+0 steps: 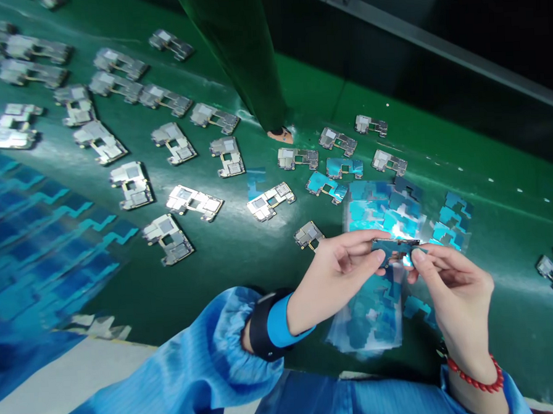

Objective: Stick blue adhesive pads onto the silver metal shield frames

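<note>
A small circuit board (394, 250) is held up between both hands, with blue film over part of its face. My left hand (342, 268) pinches its left end between thumb and fingers. At the right end, my right hand (451, 281) is closed with the thumb pressed on the board and film. Below the hands lies a stack of clear sheets with blue die-cut film pieces (372, 313). Just beyond the sheets are two boards covered in blue film (326, 187). A bare circuit board (308, 235) lies beside my left hand, partly hidden by it.
Several bare circuit boards (194, 202) are spread over the green mat (242, 258) to the left and far side. A green post (245, 54) rises behind them. More blue film sheets (36, 226) lie at left, and a few boards (549, 272) at far right.
</note>
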Demonstrator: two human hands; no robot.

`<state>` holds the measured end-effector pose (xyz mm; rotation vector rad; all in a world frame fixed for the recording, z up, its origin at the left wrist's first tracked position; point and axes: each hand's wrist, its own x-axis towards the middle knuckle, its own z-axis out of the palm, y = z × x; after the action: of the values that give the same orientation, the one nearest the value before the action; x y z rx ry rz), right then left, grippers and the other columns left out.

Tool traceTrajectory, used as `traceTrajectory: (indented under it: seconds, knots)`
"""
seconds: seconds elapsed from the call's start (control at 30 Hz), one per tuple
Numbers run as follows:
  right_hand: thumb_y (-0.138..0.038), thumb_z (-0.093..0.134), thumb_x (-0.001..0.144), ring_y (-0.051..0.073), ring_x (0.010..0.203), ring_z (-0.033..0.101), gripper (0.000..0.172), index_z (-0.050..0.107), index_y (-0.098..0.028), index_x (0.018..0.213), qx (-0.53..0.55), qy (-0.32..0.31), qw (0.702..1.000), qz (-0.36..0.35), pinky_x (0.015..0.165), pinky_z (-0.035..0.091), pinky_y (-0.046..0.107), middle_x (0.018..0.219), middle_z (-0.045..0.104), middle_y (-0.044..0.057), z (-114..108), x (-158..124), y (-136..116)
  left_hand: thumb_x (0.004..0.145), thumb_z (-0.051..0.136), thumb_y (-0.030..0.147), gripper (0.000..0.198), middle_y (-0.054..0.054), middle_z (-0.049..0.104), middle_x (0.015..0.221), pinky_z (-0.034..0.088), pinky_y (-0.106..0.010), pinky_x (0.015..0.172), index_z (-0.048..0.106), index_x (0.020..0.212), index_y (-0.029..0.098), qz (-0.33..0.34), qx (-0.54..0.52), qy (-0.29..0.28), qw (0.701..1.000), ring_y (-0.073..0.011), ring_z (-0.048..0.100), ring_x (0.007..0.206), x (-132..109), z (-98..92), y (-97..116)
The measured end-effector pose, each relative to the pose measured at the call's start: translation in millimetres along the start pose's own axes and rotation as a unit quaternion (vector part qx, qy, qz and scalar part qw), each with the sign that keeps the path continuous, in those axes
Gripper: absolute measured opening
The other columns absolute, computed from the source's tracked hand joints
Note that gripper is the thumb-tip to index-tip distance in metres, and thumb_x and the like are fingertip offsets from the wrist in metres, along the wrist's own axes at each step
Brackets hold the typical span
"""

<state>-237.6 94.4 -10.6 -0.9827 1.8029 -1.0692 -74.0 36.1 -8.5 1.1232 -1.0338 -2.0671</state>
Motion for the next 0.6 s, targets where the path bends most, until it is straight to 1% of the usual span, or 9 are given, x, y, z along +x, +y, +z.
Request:
traceTrajectory:
  seconds: [0.1, 0.23, 0.37, 0.47, 0.6]
  knots:
    - [-0.029, 0.068, 0.075, 0.005, 0.055, 0.057, 0.022, 0.064, -0.011, 0.089, -0.002, -0.004, 1.0, -0.003, 0.055, 0.051, 0.012, 0.066, 0.06, 0.003, 0.4, -0.3, 0.5, 0.083, 0.06, 0.025, 0.037, -0.008, 0.068, 0.08, 0.05, -0.01, 0.066, 0.06, 0.113, 0.004, 0.0, 0.01, 0.004, 1.0, -0.0063, 0.063, 0.067, -0.1, 0.2, -0.7]
    - [-0.028, 0.067, 0.076, 0.005, 0.055, 0.057, 0.021, 0.064, -0.011, 0.089, -0.003, -0.008, 1.0, -0.012, 0.055, 0.051, 0.011, 0.065, 0.059, 0.003, 1.2, 0.3, -0.5, 0.083, 0.059, 0.027, 0.038, -0.01, 0.069, 0.086, 0.051, -0.011, 0.067, 0.06, 0.114, 0.005, 0.003, 0.01, 0.005, 1.0, -0.0075, 0.064, 0.069, 1.4, 0.6, -2.4]
    - [-0.027, 0.067, 0.076, 0.005, 0.055, 0.057, 0.02, 0.064, -0.011, 0.088, -0.003, -0.006, 1.0, -0.013, 0.055, 0.051, 0.011, 0.065, 0.059, 0.003, 1.6, 0.4, -1.8, 0.083, 0.059, 0.025, 0.039, -0.011, 0.069, 0.085, 0.053, -0.01, 0.068, 0.059, 0.113, 0.0, -0.003, 0.004, 0.011, 1.0, -0.0082, 0.065, 0.069, 2.8, 0.6, -2.0]
    - [-0.027, 0.067, 0.076, 0.004, 0.055, 0.056, 0.02, 0.064, -0.011, 0.087, -0.005, -0.009, 1.0, -0.015, 0.054, 0.051, 0.011, 0.065, 0.059, 0.003, 2.1, -0.1, -2.0, 0.083, 0.059, 0.024, 0.038, -0.01, 0.069, 0.082, 0.054, -0.011, 0.069, 0.059, 0.111, -0.001, -0.003, -0.004, 0.014, 1.0, -0.0082, 0.065, 0.067, 2.4, 0.7, -0.6]
    - [-0.026, 0.066, 0.077, 0.004, 0.055, 0.057, 0.018, 0.064, -0.012, 0.088, -0.002, -0.006, 1.0, -0.022, 0.054, 0.051, 0.011, 0.065, 0.059, 0.002, 3.7, -0.5, -2.0, 0.083, 0.059, 0.024, 0.036, -0.008, 0.069, 0.082, 0.056, -0.012, 0.07, 0.06, 0.11, 0.0, -0.003, -0.019, 0.024, 1.0, -0.0081, 0.065, 0.068, 1.3, 2.3, 0.5]
